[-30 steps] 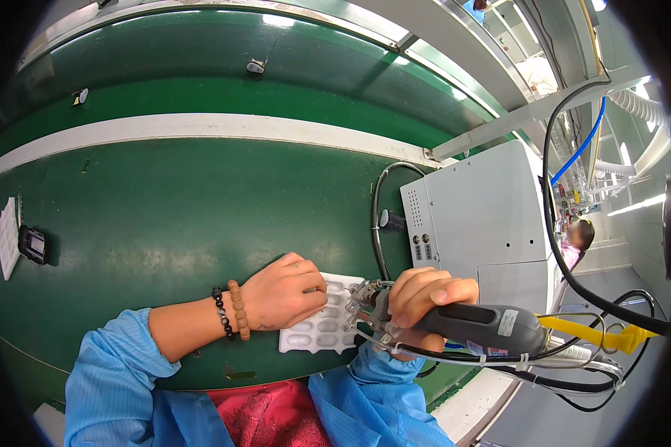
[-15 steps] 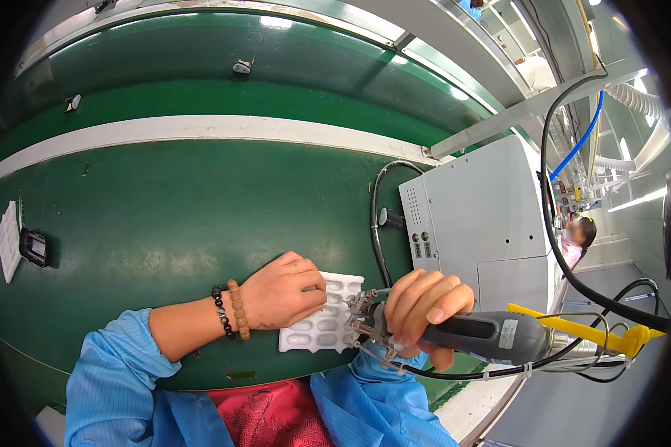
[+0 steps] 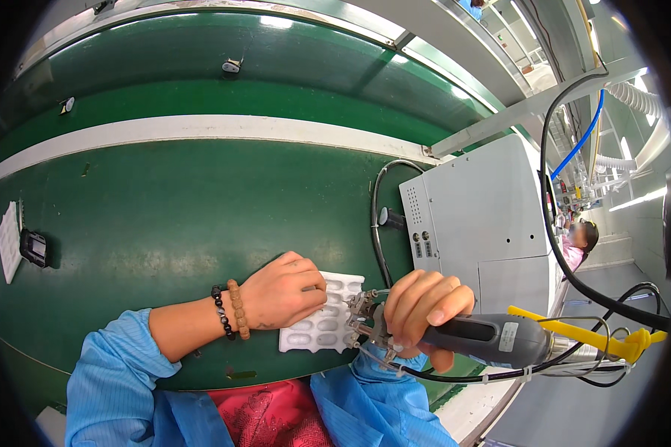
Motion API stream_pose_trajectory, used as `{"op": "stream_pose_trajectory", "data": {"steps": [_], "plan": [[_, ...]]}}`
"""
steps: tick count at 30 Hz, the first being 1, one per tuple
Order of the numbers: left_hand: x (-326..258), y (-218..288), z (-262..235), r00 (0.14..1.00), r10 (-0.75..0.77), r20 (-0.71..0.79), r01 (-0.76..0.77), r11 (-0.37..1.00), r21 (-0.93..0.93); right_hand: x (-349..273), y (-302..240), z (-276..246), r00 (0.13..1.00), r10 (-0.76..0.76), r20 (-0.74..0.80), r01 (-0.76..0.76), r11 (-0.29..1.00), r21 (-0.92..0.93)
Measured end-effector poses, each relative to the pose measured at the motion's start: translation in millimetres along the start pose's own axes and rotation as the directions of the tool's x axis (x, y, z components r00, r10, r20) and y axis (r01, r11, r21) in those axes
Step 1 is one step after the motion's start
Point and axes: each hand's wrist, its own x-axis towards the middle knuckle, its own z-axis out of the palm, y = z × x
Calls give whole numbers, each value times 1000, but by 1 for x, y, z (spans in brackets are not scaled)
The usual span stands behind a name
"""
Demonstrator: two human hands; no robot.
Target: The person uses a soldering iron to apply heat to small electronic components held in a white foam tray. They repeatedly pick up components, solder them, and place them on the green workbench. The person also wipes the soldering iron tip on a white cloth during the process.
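A white moulded tray [image 3: 328,325] with rows of oval hollows lies on the green table in front of me. My left hand [image 3: 285,292] rests over the tray's left side, its fingers curled together; their tips, and whatever they may pinch, are hidden. My right hand [image 3: 425,313] is wrapped round a grey-handled hand tool [image 3: 492,339]. The tool's metal nozzle end [image 3: 367,316], with small fittings and thin tubes, points left over the tray's right side. Cables and a yellow strap [image 3: 611,339] trail from its rear.
A grey-white machine box [image 3: 477,216] stands at the right, with a black hose [image 3: 376,223] curving beside it. At the far left are another white tray [image 3: 9,242] and a black holder [image 3: 34,248]. Beyond a white rail [image 3: 224,128], small parts [image 3: 231,66] ride on a green belt.
The small parts on the belt have shifted left. A person in pink at the far right has moved slightly. Both my hands, the tool and the tray look almost unmoved.
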Motion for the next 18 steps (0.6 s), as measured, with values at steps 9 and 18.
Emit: {"op": "stream_pose_trajectory", "data": {"steps": [9,18], "plan": [[0,0,-1,1000,-9,20,9,1000,-15,-4,-9,0,998,-5,-55,6,1000,19],[5,9,-4,998,-4,-60,4,1000,2,-7,-10,12,939,-235,-253,215,971,-106]]}}
